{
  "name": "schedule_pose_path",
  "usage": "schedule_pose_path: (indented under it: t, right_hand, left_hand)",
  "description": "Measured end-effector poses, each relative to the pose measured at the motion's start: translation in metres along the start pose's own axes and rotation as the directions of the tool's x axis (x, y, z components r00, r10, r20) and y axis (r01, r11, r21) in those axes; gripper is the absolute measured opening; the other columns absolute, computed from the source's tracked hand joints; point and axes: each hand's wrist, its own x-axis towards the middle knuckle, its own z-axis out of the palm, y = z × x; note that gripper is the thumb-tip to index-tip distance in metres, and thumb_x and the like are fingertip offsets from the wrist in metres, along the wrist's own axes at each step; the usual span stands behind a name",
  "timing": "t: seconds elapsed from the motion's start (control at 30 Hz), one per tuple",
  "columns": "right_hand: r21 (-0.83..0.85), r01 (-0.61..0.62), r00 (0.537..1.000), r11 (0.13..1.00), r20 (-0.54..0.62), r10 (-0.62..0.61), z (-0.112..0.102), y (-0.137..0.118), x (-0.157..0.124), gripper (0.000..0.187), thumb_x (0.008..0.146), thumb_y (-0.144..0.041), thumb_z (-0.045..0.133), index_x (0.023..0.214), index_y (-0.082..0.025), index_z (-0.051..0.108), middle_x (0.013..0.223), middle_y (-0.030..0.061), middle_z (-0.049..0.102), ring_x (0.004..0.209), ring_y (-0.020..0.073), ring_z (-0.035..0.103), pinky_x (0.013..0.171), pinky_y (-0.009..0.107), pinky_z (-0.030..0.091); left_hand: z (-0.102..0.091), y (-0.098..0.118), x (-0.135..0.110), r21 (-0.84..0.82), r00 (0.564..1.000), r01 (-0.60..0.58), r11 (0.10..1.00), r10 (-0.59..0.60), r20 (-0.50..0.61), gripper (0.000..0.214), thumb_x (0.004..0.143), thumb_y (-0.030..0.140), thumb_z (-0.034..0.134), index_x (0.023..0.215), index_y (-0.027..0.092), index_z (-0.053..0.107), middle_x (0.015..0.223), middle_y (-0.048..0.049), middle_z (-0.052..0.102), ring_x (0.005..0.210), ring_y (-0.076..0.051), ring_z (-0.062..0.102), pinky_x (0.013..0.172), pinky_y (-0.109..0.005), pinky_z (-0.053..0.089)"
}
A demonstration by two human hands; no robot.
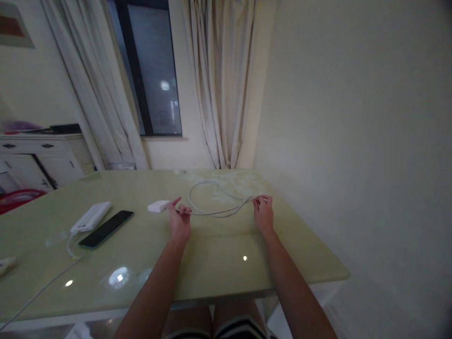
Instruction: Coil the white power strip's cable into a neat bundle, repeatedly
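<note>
A white cable (206, 186) lies in a loop on the glossy green table (212, 263). My left hand (179, 220) pinches the cable close to a small white charger block (157, 206) at its left end. My right hand (263, 213) pinches the doubled strands of the same cable at the right side of the loop. Both hands rest low over the tabletop, with the loop stretched between them.
A dark phone (106, 228) lies face up at the left, beside a white power bank (91, 217) with a thin white cord (42, 289) running off toward the near left edge. A wall stands close on the right. Curtains and a window are behind the table.
</note>
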Motion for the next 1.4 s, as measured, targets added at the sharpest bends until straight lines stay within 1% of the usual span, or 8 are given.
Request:
schedule_pose_path:
  t: [0.13, 0.37, 0.57, 0.7, 0.8, 0.97, 1.1, 1.4]
  right_hand:
    - [0.031, 0.009, 0.999, 0.999, 0.042, -0.01, 0.002, -0.015, -0.003, 0.029, 0.101, -0.035, 0.045, 0.091, -0.017, 0.066, 0.115, 0.013, 0.055, 0.076, 0.0167, 0.062, 0.071, 0.032, 0.053]
    - [0.05, 0.226, 0.964, 0.973, 0.136, -0.231, 0.003, -0.053, -0.013, 0.021, 0.1, -0.02, 0.045, 0.101, -0.019, 0.066, 0.137, 0.0153, 0.056, 0.093, 0.0193, 0.068, 0.081, 0.033, 0.057]
    - [0.136, 0.384, 0.893, 0.913, 0.197, -0.405, 0.006, -0.084, -0.027, 0.023, 0.101, -0.016, 0.046, 0.104, -0.021, 0.068, 0.145, 0.013, 0.056, 0.115, 0.0226, 0.066, 0.098, 0.037, 0.055]
    - [0.21, 0.475, 0.818, 0.854, 0.253, -0.517, 0.004, -0.094, -0.031, 0.025, 0.102, -0.018, 0.045, 0.11, -0.021, 0.069, 0.145, 0.012, 0.058, 0.115, 0.0232, 0.066, 0.101, 0.039, 0.054]
    - [0.305, 0.523, 0.742, 0.796, 0.297, -0.601, 0.002, -0.101, -0.031, 0.027, 0.103, -0.019, 0.046, 0.12, -0.021, 0.066, 0.146, 0.0115, 0.057, 0.121, 0.0237, 0.064, 0.103, 0.04, 0.053]
    - [0.368, 0.514, 0.713, 0.775, 0.318, -0.625, 0.0, -0.109, -0.033, 0.024, 0.103, -0.021, 0.047, 0.117, -0.022, 0.067, 0.146, 0.0112, 0.058, 0.121, 0.0239, 0.065, 0.101, 0.039, 0.055]
    - [0.369, 0.57, 0.669, 0.734, 0.31, -0.675, 0.004, -0.111, -0.036, 0.023, 0.103, -0.022, 0.049, 0.117, -0.021, 0.067, 0.14, 0.0114, 0.062, 0.115, 0.0238, 0.067, 0.099, 0.038, 0.056]
    - [0.178, 0.62, 0.701, 0.764, 0.313, -0.641, 0.013, -0.103, -0.038, 0.02, 0.103, -0.025, 0.051, 0.108, -0.021, 0.07, 0.113, 0.0114, 0.069, 0.098, 0.0231, 0.067, 0.088, 0.035, 0.055]
  left_hand:
    - [0.011, -0.006, -0.016, 0.074, 0.99, 0.017, 0.997, -0.027, 0.135, 0.039, 0.085, 0.054, 0.072, 0.1, 0.02, 0.06, 0.054, 0.0128, 0.023, 0.04, -0.004, 0.02, 0.039, -0.016, 0.018]
    - [0.012, -0.023, -0.041, 0.533, 0.921, -0.092, 0.841, -0.132, 0.367, 0.048, 0.082, 0.058, 0.071, 0.104, 0.015, 0.073, 0.055, 0.0092, 0.03, 0.045, -0.005, 0.029, 0.043, -0.018, 0.019]
    - [0.014, -0.023, -0.041, 0.447, 0.881, 0.033, 0.894, -0.237, 0.409, 0.058, 0.083, 0.06, 0.07, 0.121, 0.015, 0.071, 0.07, 0.0007, 0.06, 0.046, -0.004, 0.033, 0.044, -0.019, 0.023]
    - [0.013, -0.016, -0.038, 0.374, 0.814, 0.234, 0.897, -0.391, 0.429, 0.06, 0.08, 0.051, 0.078, 0.13, 0.021, 0.067, 0.108, -0.0105, 0.073, 0.073, -0.01, 0.062, 0.069, -0.022, 0.049]
    - [0.013, -0.014, -0.041, 0.439, 0.771, 0.274, 0.856, -0.468, 0.432, 0.058, 0.079, 0.051, 0.079, 0.128, 0.021, 0.069, 0.126, -0.0135, 0.069, 0.104, -0.02, 0.066, 0.087, -0.03, 0.051]
    - [0.014, -0.014, -0.045, 0.564, 0.8, 0.184, 0.805, -0.456, 0.389, 0.066, 0.072, 0.052, 0.083, 0.129, 0.023, 0.068, 0.13, -0.0131, 0.068, 0.113, -0.027, 0.064, 0.084, -0.031, 0.05]
    - [0.012, -0.015, -0.044, 0.54, 0.794, 0.218, 0.813, -0.469, 0.386, 0.073, 0.062, 0.046, 0.091, 0.127, 0.02, 0.069, 0.12, -0.0127, 0.073, 0.103, -0.025, 0.067, 0.081, -0.03, 0.05]
    - [0.018, -0.011, -0.047, 0.429, 0.836, 0.301, 0.852, -0.452, 0.311, 0.054, 0.069, 0.036, 0.088, 0.118, 0.018, 0.074, 0.079, 0.0001, 0.067, 0.068, -0.008, 0.061, 0.059, -0.016, 0.045]
